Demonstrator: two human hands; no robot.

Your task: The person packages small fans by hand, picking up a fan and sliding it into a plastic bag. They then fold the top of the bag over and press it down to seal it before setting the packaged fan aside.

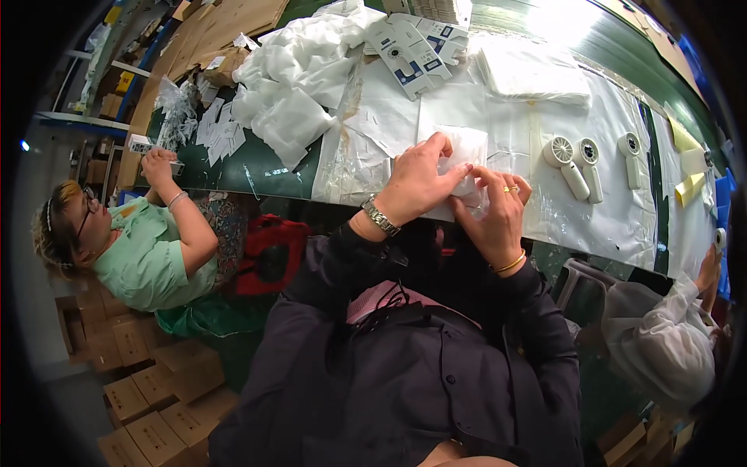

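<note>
Left hand and right hand both pinching clear plastic bag at near table edge — fingers closing on film. White handheld fans lying right. Risk: thin film slipping or tearing under uneven pull.

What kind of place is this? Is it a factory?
Probably a packing line in a small factory or workshop. White handheld fans lie in a row on the long table, folded printed cartons are piled at its far edge, and brown boxes are stacked on the floor.
</note>
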